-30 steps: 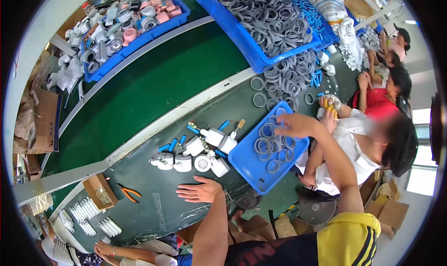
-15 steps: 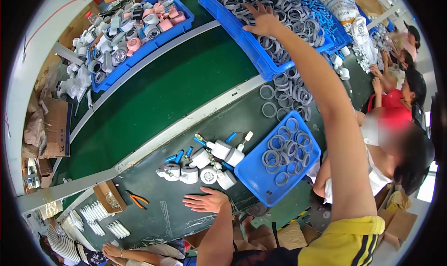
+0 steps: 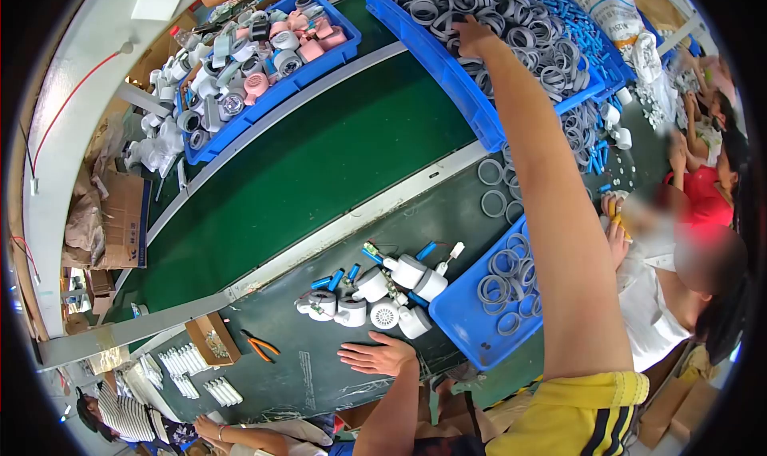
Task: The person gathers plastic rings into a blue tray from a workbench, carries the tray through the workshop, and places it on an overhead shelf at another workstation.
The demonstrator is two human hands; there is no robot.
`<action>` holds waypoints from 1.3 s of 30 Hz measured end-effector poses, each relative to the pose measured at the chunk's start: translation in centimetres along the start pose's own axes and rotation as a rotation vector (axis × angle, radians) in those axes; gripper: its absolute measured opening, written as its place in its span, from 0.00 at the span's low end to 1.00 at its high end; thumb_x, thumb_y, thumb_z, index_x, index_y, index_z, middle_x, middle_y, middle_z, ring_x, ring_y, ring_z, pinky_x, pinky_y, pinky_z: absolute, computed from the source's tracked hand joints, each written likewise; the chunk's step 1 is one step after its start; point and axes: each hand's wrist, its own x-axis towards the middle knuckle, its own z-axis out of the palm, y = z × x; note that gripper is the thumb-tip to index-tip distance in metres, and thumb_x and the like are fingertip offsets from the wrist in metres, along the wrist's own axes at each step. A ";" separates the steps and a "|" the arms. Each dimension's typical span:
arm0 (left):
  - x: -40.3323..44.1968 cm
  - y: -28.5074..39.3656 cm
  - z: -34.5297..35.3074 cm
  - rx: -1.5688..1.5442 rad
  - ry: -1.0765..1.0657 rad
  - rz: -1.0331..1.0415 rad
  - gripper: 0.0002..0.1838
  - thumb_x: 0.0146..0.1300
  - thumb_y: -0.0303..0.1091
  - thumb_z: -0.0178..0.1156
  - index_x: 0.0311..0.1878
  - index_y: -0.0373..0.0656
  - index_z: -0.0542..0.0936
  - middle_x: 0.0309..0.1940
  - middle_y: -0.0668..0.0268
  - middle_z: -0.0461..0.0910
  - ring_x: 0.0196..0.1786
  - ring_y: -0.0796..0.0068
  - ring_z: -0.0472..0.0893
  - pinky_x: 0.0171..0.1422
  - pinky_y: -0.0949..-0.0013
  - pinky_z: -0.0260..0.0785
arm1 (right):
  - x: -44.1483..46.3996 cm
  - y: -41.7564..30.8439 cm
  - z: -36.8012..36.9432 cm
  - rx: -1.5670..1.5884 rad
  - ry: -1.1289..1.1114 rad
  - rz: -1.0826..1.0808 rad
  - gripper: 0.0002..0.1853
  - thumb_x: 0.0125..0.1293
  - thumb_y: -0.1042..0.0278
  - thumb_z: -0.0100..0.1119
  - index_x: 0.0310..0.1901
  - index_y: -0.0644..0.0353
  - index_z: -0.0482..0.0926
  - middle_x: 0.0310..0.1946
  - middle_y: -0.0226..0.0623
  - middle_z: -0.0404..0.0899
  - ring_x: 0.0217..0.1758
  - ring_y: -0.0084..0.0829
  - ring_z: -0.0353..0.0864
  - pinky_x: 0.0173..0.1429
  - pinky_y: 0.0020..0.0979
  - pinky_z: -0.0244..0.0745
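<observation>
My left hand (image 3: pixel 379 354) lies flat on the dark green table, fingers spread, holding nothing, just below a group of white round housings (image 3: pixel 385 314) with blue cylinders. Far forward, my right hand (image 3: pixel 473 37) reaches into the large blue bin (image 3: pixel 489 130) of grey rings (image 3: pixel 523 37). Its fingers point down among the rings and are partly hidden, so what they hold cannot be made out. Under my right forearm sits a smaller blue tray (image 3: pixel 471 340) with several grey rings (image 3: pixel 508 323) in it.
Orange-handled pliers (image 3: pixel 260 346) lie left of my left hand, near a cardboard box (image 3: pixel 212 339) and white tubes (image 3: pixel 224 391). A blue bin (image 3: pixel 276 85) of mixed parts stands across the green belt (image 3: pixel 264 192). A co-worker in white (image 3: pixel 655 316) sits at the right.
My right hand went from above the small tray to the large bin and now dips among its rings. My left hand stays flat on the table. The view has shifted.
</observation>
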 end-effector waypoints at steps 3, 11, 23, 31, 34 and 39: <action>0.1 0.0 0.1 0.029 -0.006 -0.010 0.36 0.72 0.57 0.34 0.74 0.41 0.50 0.75 0.57 0.48 0.77 0.58 0.47 0.78 0.56 0.38 | -0.6 0.4 0.5 0.066 0.119 0.057 0.28 0.55 0.72 0.56 0.59 0.37 0.74 0.66 0.33 0.61 0.65 0.46 0.70 0.61 0.46 0.72; 0.1 0.0 -0.3 -0.004 -0.003 0.020 0.37 0.72 0.56 0.36 0.74 0.38 0.51 0.75 0.52 0.48 0.76 0.54 0.48 0.78 0.54 0.39 | -2.8 7.1 -0.5 0.349 0.312 -0.005 0.24 0.51 0.70 0.54 0.54 0.53 0.80 0.48 0.45 0.81 0.40 0.42 0.85 0.46 0.36 0.82; -0.2 -0.4 0.5 -0.016 0.057 0.003 0.37 0.71 0.58 0.37 0.74 0.40 0.52 0.75 0.54 0.49 0.76 0.57 0.50 0.77 0.53 0.41 | -18.9 9.3 -8.2 0.588 0.451 -0.091 0.17 0.52 0.71 0.64 0.46 0.59 0.81 0.34 0.41 0.82 0.35 0.34 0.84 0.39 0.32 0.79; -0.3 -0.5 1.3 -0.009 0.128 0.013 0.37 0.71 0.59 0.37 0.74 0.40 0.53 0.75 0.55 0.50 0.76 0.57 0.50 0.76 0.52 0.44 | -44.2 4.5 -1.2 0.730 0.437 -0.160 0.17 0.47 0.80 0.59 0.42 0.58 0.83 0.45 0.44 0.79 0.51 0.45 0.79 0.56 0.36 0.73; -0.4 -0.4 1.0 -0.005 0.118 0.009 0.37 0.71 0.59 0.36 0.73 0.40 0.54 0.75 0.55 0.49 0.77 0.57 0.50 0.76 0.52 0.43 | -49.1 4.7 5.4 0.839 0.145 -0.004 0.18 0.46 0.81 0.61 0.43 0.59 0.82 0.46 0.44 0.78 0.49 0.46 0.79 0.55 0.35 0.74; -0.3 -0.7 1.5 -0.026 0.122 0.008 0.37 0.71 0.59 0.35 0.73 0.40 0.54 0.75 0.55 0.50 0.77 0.57 0.49 0.77 0.52 0.42 | -51.7 -0.9 7.6 0.964 0.022 -0.047 0.23 0.51 0.77 0.66 0.52 0.56 0.78 0.62 0.43 0.66 0.56 0.43 0.75 0.53 0.34 0.76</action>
